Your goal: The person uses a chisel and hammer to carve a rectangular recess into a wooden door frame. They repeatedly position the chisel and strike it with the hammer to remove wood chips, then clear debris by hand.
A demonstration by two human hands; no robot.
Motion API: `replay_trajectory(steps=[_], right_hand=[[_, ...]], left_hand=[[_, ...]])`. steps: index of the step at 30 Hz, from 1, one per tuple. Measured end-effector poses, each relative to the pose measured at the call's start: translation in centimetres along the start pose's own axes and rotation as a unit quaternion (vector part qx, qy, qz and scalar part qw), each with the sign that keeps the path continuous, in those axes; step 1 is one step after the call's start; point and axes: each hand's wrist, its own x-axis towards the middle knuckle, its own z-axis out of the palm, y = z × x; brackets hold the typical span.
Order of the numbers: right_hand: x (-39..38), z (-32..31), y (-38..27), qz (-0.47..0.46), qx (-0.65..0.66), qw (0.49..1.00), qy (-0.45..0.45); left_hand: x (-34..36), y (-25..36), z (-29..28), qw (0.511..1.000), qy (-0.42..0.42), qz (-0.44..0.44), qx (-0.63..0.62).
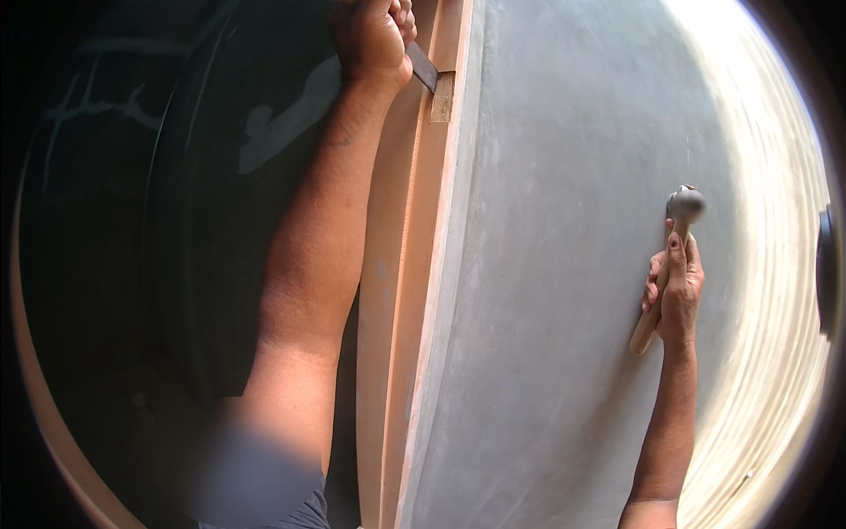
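Observation:
My left hand (374, 42) reaches up to the top of the view, its fingers closed round a chisel whose handle is hidden in the grip. The flat dark blade of the chisel (424, 68) slants down to the right, with its tip at the edge of a shallow rectangular recess (442, 99) in the wooden door frame (381, 353). Off to the right, my right hand (679, 291) is wrapped round the wooden handle of a hammer. The rounded metal head of the hammer (687, 206) points up, apart from the chisel and the frame.
A smooth grey wall (564, 220) borders the frame on its right. Bright, ribbed light-coloured surface (775, 291) curves along the far right, with a dark object (826, 273) at the rim. Left of the frame lies a dark space (97, 264) with pale patches.

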Motion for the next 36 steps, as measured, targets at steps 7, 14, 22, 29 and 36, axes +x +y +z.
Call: replay_trajectory(steps=[7,14,22,29,36], right_hand=[[0.7,-0.8,0.9,-0.005,0.015,1.0,-0.008],[0.6,-0.7,0.5,-0.012,0.003,1.0,-0.008],[0.4,-0.6,0.5,-0.012,-0.005,1.0,0.007],[0.1,-0.5,0.6,-0.013,0.003,1.0,0.005],[0.0,-0.4,0.4,-0.012,-0.009,1.0,0.007]], left_hand=[[-0.4,-1.1,1.0,0.997,-0.038,0.028,0.063],[-0.1,-1.5,0.8,0.996,-0.042,0.024,0.069],[-0.5,-2.2,0.9,0.962,-0.218,0.029,0.164],[-0.3,-0.9,-0.7,0.961,-0.254,-0.04,0.106],[0.5,-1.6,-0.9,0.917,-0.333,-0.157,0.153]])
